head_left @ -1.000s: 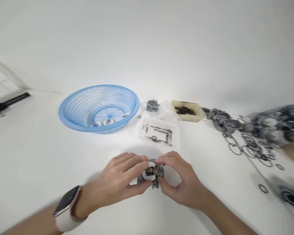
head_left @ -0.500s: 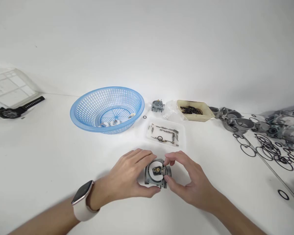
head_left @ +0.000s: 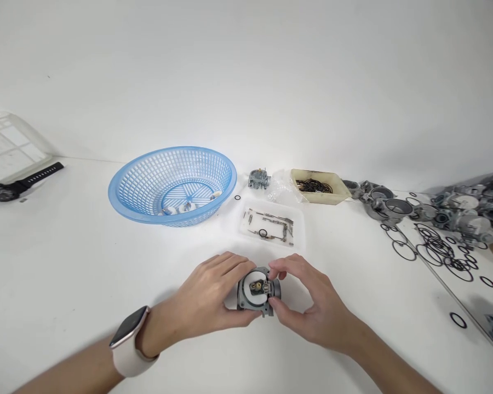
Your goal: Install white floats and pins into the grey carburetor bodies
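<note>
A grey metal carburetor body (head_left: 241, 298) lies on the white table in front of me, its round chamber facing up. Inside the chamber sits a white float (head_left: 253, 296) around brass parts. My left hand (head_left: 213, 293) grips the body from the left, fingers along its far side and thumb along its near side. My right hand (head_left: 312, 301) is at the body's right side, with thumb and index fingertips touching it near the float's hinge. Whether a small pin is between those fingertips cannot be made out.
Ahead are a blue basket (head_left: 119, 210) with several white floats, a tray (head_left: 299, 232) of small metal parts, another carburetor (head_left: 258, 179) and a yellowish box (head_left: 340, 194) of black rings. At right lie more carburetor bodies (head_left: 398, 208) and O-rings (head_left: 435, 246). A black watch (head_left: 2, 191) lies left.
The view has shifted slightly right, so everything appears a little farther left. Both hands keep almost the same hold on the carburetor body.
</note>
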`<state>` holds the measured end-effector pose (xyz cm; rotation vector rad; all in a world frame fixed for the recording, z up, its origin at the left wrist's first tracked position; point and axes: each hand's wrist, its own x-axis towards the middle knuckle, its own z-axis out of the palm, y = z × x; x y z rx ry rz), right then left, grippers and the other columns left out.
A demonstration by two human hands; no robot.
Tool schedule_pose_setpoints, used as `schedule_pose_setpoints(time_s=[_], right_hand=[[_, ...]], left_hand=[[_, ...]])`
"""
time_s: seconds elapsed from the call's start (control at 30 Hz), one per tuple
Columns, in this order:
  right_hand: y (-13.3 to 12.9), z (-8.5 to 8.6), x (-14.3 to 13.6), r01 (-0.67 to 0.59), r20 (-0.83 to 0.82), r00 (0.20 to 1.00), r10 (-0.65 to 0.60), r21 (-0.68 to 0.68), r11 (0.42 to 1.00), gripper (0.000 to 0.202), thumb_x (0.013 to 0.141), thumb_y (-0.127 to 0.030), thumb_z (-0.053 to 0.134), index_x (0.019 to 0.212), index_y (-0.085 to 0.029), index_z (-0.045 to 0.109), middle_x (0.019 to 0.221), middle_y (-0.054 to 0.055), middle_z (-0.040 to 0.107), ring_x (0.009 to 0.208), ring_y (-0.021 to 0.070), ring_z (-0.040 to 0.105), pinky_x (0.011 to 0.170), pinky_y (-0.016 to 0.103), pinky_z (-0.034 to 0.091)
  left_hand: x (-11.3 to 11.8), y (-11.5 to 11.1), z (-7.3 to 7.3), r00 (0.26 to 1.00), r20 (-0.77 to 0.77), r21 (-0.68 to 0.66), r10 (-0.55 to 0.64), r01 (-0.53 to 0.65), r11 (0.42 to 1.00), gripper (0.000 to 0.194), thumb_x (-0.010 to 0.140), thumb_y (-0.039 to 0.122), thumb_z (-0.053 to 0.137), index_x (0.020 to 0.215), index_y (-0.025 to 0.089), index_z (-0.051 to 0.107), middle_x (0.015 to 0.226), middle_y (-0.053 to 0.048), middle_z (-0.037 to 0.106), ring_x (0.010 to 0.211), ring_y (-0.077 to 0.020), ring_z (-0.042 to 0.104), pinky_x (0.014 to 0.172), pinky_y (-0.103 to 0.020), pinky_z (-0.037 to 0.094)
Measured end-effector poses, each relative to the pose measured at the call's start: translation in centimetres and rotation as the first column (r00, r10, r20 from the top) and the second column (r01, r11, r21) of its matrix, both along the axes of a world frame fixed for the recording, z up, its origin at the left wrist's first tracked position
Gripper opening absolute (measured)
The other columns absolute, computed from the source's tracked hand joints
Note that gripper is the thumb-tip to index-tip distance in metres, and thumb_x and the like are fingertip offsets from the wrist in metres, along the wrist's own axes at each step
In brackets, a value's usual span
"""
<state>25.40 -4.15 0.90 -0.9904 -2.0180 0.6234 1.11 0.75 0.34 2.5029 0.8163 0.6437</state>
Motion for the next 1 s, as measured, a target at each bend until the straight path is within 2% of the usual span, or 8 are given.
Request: schedule_pose_setpoints(time_s=[0.13, 0.23, 0.4, 0.53, 0.6, 0.7, 0.83, 1.0], right_hand=[[0.1, -0.1, 0.2, -0.005, -0.012, 1.0, 0.005, -0.005, 1.0, 0.064, 0.088, -0.008, 0.064, 0.144, -0.034, 0.047, 0.11, 0.002, 0.067, 0.1, 0.0208, 0.062, 0.093, 0.038, 0.054], [0.2, 0.0, 0.3, -0.014, 0.038, 0.999, 0.018, -0.083, 0.996, 0.076, 0.08, -0.018, 0.079, 0.146, -0.033, 0.045, 0.128, 0.005, 0.064, 0.117, 0.0255, 0.062, 0.103, 0.043, 0.052], [0.4, 1.9, -0.7, 0.062, 0.278, 0.961, 0.013, -0.258, 0.964, 0.076, 0.072, -0.041, 0.094, 0.137, -0.031, 0.057, 0.139, 0.005, 0.064, 0.127, 0.031, 0.061, 0.106, 0.046, 0.052], [0.9, 4.2, -2.2, 0.069, 0.465, 0.885, 0.04, -0.215, 0.974, 0.049, 0.078, -0.032, 0.086, 0.121, -0.024, 0.066, 0.116, 0.003, 0.071, 0.098, 0.0252, 0.07, 0.08, 0.038, 0.056], [1.3, 5.0, -2.8, 0.061, 0.558, 0.828, 0.056, -0.188, 0.98, 0.033, 0.079, -0.029, 0.082, 0.108, -0.022, 0.067, 0.103, 0.002, 0.07, 0.082, 0.0221, 0.067, 0.063, 0.033, 0.05], [1.5, 5.9, -2.6, 0.055, 0.624, 0.779, 0.061, -0.165, 0.985, 0.026, 0.077, -0.031, 0.08, 0.096, -0.021, 0.065, 0.094, 0.001, 0.068, 0.073, 0.0193, 0.063, 0.054, 0.028, 0.038], [-0.1, 7.1, 0.8, 0.091, 0.667, 0.74, 0.088, -0.229, 0.969, 0.04, 0.072, -0.03, 0.083, 0.108, -0.024, 0.065, 0.098, -0.001, 0.069, 0.081, 0.0203, 0.065, 0.062, 0.027, 0.042], [-4.6, 8.8, 9.0, 0.308, 0.745, 0.667, 0.009, -0.286, 0.907, 0.042, 0.079, -0.02, 0.072, 0.119, -0.026, 0.064, 0.111, 0.002, 0.07, 0.089, 0.0224, 0.067, 0.071, 0.028, 0.047]], left_hand=[[0.0, -0.1, 0.0, 1.0, -0.002, 0.002, 0.005, -0.005, 1.0, 0.053, 0.083, 0.035, 0.079, 0.131, 0.026, 0.058, 0.115, -0.006, 0.072, 0.102, -0.0265, 0.069, 0.089, -0.041, 0.057], [-0.4, 0.1, -0.1, 0.999, 0.044, 0.025, 0.012, -0.013, 1.0, 0.067, 0.078, 0.051, 0.079, 0.134, 0.024, 0.055, 0.121, -0.009, 0.071, 0.104, -0.0306, 0.069, 0.09, -0.045, 0.057], [-1.7, 1.0, 0.0, 0.983, 0.177, 0.077, 0.056, -0.07, 0.995, 0.053, 0.1, 0.062, 0.049, 0.132, 0.02, 0.052, 0.116, -0.012, 0.071, 0.101, -0.0297, 0.07, 0.083, -0.043, 0.059], [-1.9, 1.3, 0.0, 0.983, 0.177, 0.112, 0.038, -0.058, 0.992, 0.045, 0.105, 0.057, 0.044, 0.13, 0.021, 0.054, 0.114, -0.011, 0.071, 0.101, -0.0282, 0.069, 0.084, -0.039, 0.058], [-1.7, 1.3, -0.1, 0.991, 0.13, 0.15, -0.015, -0.005, 0.989, 0.043, 0.105, 0.054, 0.048, 0.131, 0.021, 0.055, 0.115, -0.011, 0.071, 0.101, -0.0277, 0.069, 0.083, -0.038, 0.058], [-1.6, 1.3, -0.3, 0.995, 0.074, 0.207, -0.064, 0.047, 0.977, 0.04, 0.105, 0.051, 0.05, 0.131, 0.021, 0.058, 0.115, -0.01, 0.072, 0.1, -0.0275, 0.07, 0.082, -0.037, 0.058], [-1.9, 1.6, -0.5, 0.998, 0.061, 0.261, -0.026, 0.009, 0.965, 0.038, 0.106, 0.048, 0.049, 0.13, 0.02, 0.059, 0.117, -0.011, 0.072, 0.103, -0.0283, 0.071, 0.085, -0.038, 0.057], [-1.8, 1.3, -0.9, 0.996, 0.054, 0.31, -0.065, 0.045, 0.95, 0.038, 0.106, 0.048, 0.049, 0.131, 0.021, 0.059, 0.119, -0.011, 0.072, 0.101, -0.029, 0.071, 0.084, -0.04, 0.056]])
